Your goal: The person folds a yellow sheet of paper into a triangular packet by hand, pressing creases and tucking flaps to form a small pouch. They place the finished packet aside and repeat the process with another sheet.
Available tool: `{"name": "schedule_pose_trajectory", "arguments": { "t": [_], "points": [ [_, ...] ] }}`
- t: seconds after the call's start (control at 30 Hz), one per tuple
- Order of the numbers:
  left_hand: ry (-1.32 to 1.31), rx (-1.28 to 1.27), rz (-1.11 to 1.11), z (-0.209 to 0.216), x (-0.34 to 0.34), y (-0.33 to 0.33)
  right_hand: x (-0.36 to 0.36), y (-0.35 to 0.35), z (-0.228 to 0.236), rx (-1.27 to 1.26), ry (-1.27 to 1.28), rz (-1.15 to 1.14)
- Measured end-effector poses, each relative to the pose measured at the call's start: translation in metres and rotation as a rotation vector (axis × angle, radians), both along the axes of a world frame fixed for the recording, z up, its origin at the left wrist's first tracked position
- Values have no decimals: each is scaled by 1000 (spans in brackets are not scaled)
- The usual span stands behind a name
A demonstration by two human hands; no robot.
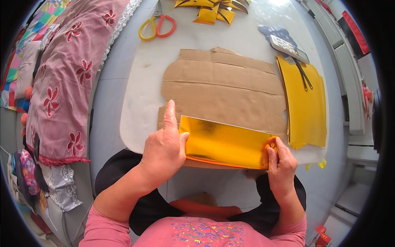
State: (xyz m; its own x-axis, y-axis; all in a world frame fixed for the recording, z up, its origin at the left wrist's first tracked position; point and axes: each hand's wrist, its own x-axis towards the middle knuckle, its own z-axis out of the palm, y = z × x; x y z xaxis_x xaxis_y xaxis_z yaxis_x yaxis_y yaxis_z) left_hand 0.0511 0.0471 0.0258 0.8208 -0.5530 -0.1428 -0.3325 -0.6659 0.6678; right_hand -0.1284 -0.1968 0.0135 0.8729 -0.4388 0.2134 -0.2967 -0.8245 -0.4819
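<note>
A folded sheet of shiny gold foil paper [228, 142] stretches between my hands at the near edge of a flat piece of brown cardboard [222, 84]. At its left end, my left hand [164, 146] has the thumb against the paper's edge and the index finger pointing away over the cardboard. The other left fingers are curled and partly hidden. My right hand [282, 164] pinches the right end between thumb and fingers. To the right of the cardboard lies a stack of yellow-gold sheets [306, 107].
Scissors [157, 28] with yellow and red handles lie at the far left of the white table [140, 94]. Folded gold pieces [210, 12] are at the far edge. A white remote control [288, 47] and a black-handled tool [303, 76] rest near the stack. A pink-covered sofa [61, 90] stands left.
</note>
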Motion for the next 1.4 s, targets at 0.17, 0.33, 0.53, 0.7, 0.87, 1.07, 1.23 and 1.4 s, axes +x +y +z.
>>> {"name": "schedule_pose_trajectory", "arguments": {
  "t": [0.17,0.33,0.53,0.7,0.87,1.07,1.23,1.4],
  "points": [
    [-43,-24,-31,-1,2,0,-1,-1,-1,-1,9,-4],
    [-4,18,12,-2,0,0,-1,-2,-2,-17,-20,20],
    [5,18,6,-2,0,1,-1,-1,-2,7,9,1],
    [24,22,10,-1,1,0,-2,-1,-1,4,19,0],
    [36,43,11,0,1,-1,-1,-1,-2,-5,8,10],
    [46,68,8,1,2,-1,-2,-1,-2,-4,12,10],
    [47,81,4,2,3,-2,-2,-1,-2,-9,6,12],
    [40,86,9,2,3,-2,-2,-1,-1,1,8,12]
  ]
}}
